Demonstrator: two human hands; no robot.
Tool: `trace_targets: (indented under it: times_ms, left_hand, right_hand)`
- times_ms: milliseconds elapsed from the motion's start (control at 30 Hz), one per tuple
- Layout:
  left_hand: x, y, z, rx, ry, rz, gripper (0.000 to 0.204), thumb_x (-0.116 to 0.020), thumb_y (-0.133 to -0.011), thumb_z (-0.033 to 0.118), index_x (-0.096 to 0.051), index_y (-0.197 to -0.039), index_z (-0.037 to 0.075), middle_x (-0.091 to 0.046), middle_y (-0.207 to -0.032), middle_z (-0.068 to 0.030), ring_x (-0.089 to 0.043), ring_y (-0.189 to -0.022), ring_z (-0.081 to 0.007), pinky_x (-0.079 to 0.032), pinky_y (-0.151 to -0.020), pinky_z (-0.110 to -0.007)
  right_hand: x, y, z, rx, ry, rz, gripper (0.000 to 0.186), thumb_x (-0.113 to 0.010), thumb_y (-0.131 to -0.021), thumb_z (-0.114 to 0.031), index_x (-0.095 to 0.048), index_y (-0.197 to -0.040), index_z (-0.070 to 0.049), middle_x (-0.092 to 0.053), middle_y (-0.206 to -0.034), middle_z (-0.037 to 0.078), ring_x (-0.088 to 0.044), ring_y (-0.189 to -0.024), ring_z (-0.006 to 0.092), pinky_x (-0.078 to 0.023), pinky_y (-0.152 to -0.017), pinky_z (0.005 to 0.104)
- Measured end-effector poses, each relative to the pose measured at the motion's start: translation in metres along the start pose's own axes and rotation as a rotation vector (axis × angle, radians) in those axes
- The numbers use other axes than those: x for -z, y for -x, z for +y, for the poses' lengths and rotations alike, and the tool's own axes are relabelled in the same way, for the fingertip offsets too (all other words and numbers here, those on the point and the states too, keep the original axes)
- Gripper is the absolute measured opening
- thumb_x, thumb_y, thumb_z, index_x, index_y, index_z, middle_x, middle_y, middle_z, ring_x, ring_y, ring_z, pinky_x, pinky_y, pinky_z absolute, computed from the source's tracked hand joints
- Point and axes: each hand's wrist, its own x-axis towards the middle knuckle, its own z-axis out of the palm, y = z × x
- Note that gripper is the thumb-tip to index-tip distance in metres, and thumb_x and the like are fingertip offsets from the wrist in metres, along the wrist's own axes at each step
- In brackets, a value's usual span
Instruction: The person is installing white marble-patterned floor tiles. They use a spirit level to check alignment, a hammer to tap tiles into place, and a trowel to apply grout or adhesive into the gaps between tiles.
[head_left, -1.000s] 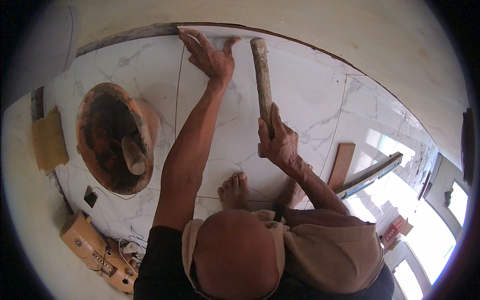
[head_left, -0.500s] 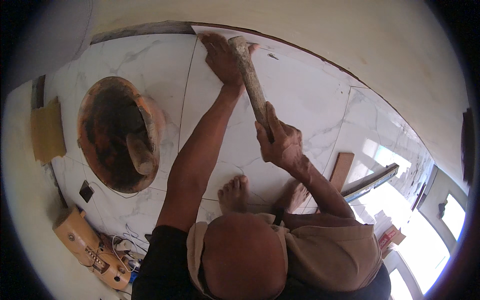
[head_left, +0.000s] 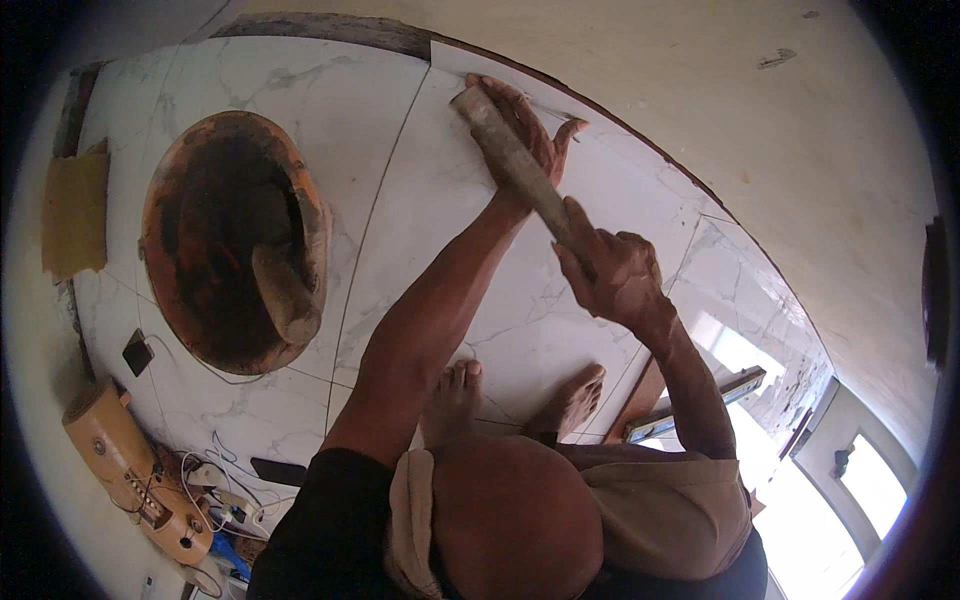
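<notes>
My left hand point(head_left: 540, 140) reaches to the white strip point(head_left: 450, 58) at the foot of the wall, its fingers spread against it or the floor tile beside it, partly hidden behind a worn wooden stick point(head_left: 525, 175). My right hand point(head_left: 620, 275) grips the lower part of that stick, which slants up-left so its far end lies over my left hand in the picture. Whether the two touch, I cannot tell. My bare feet point(head_left: 450, 400) stand on the marble-patterned tiles point(head_left: 380, 95) below my hands.
A dirty orange bowl point(head_left: 210, 240) with a grey object point(head_left: 280, 295) inside sits at left, near cardboard point(head_left: 75, 215). Lower left are a phone point(head_left: 135, 350) and a wooden device point(head_left: 120, 450) with cables. A brown plank point(head_left: 635, 405) and spirit level point(head_left: 735, 385) lie at right.
The stick has tilted further left, its far end moving over my left hand. Both hands appear further right in the picture, and the view has shifted slightly, with the bowl higher.
</notes>
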Motion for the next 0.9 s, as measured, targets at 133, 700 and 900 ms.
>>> trace_targets:
  times_ms: [133, 700, 900]
  left_hand:
    - [-0.008, 0.005, -0.005, -0.078, -0.046, 0.096, 0.109, -0.053, -0.088, 0.067, -0.01, -0.145, -0.016, -0.011, -0.148, -0.0405, -0.016, -0.138, -0.0533, -0.017, -0.106, -0.066]
    - [0.009, -0.002, 0.007, 0.037, -0.014, 0.054, 0.107, -0.061, -0.086, 0.06, -0.015, -0.144, -0.017, -0.021, -0.149, -0.0363, -0.021, -0.141, -0.0445, -0.023, -0.109, -0.055]
    - [0.014, -0.007, 0.013, 0.069, -0.077, 0.033, 0.104, -0.057, -0.09, 0.054, -0.009, -0.144, -0.02, -0.02, -0.15, -0.0382, -0.017, -0.144, -0.0455, -0.025, -0.109, -0.052]
  right_hand:
    - [0.001, -0.006, 0.0, -0.054, 0.004, 0.006, 0.052, -0.066, -0.088, -0.016, -0.049, -0.133, 0.005, -0.063, -0.06, 0.014, -0.063, -0.049, 0.0253, -0.051, -0.052, 0.0385]
    - [0.003, 0.03, -0.007, -0.106, -0.166, 0.155, 0.051, -0.066, -0.089, -0.015, -0.05, -0.131, 0.008, -0.062, -0.061, 0.013, -0.063, -0.049, 0.025, -0.049, -0.05, 0.0371]
    - [-0.011, 0.096, 0.018, -0.362, -0.165, 0.122, 0.049, -0.064, -0.09, -0.022, -0.051, -0.131, 0.001, -0.065, -0.064, 0.013, -0.064, -0.049, 0.0273, -0.052, -0.05, 0.0413]
